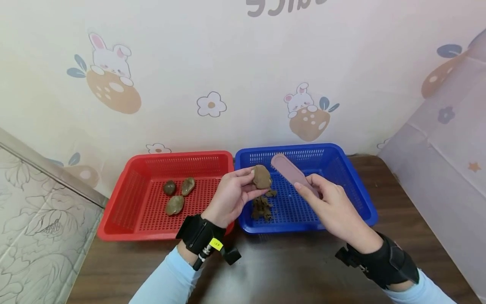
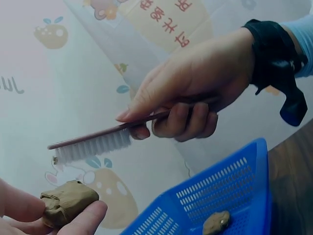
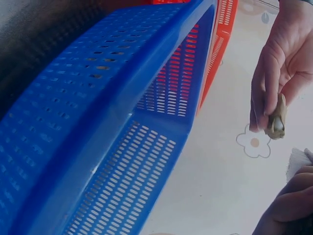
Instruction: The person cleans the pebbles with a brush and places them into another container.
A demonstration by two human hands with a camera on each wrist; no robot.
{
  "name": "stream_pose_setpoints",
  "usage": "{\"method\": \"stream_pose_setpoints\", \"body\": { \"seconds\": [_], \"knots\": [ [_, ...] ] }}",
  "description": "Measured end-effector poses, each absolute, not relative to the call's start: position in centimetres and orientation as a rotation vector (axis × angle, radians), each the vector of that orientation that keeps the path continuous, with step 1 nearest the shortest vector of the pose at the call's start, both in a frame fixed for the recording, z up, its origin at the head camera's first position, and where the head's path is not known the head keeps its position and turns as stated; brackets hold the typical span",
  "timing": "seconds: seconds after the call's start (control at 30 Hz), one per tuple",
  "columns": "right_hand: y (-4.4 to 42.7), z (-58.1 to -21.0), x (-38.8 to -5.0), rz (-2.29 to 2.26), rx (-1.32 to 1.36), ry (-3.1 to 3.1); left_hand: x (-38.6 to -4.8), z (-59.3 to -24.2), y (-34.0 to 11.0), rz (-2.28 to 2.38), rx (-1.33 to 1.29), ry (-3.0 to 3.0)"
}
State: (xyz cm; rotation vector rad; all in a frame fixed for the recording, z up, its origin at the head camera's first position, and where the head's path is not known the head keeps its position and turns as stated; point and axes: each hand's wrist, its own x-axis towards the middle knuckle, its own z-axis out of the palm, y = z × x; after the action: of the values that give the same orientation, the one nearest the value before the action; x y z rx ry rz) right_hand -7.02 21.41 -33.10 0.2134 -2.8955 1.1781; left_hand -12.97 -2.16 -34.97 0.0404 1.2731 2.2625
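Note:
The left hand (image 1: 230, 195) pinches a clay-covered lump (image 1: 262, 177) between thumb and fingers, above the left side of the blue basket; the lump (image 2: 70, 201) has a torn, folded surface in the left wrist view. In the right hand (image 1: 334, 207) is a pink brush (image 1: 290, 169), gripped by its handle. White bristles show under the brush (image 2: 93, 142) in the left wrist view, above the lump and apart from it, with a small brown crumb at the tip. In the right wrist view, a pale patch shows on the lump (image 3: 277, 120).
Brown scraps (image 1: 262, 209) lie at the left of the blue basket (image 1: 303, 228). Beside it on the left, a red basket (image 1: 125, 202) holds three brownish stones (image 1: 175, 205). Both baskets stand on a dark wooden table (image 1: 281, 266) against a wall with printed rabbits.

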Motion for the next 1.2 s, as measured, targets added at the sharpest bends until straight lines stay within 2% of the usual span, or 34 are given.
{"method": "stream_pose_setpoints", "body": {
  "seconds": [0.6,1.0,1.2],
  "knots": [
    [19.5,-33.9,-6.8,1.327,0.351,-2.915,-13.0,-35.6,-1.8,2.368,-0.055,1.246],
    [18.7,-34.6,-7.5,1.094,0.246,-2.998,-12.6,-35.6,-1.6,2.454,-0.097,1.334],
    [18.6,-34.6,-7.4,1.184,0.247,-2.951,-12.6,-35.6,-1.4,2.489,-0.137,1.350]
  ]
}}
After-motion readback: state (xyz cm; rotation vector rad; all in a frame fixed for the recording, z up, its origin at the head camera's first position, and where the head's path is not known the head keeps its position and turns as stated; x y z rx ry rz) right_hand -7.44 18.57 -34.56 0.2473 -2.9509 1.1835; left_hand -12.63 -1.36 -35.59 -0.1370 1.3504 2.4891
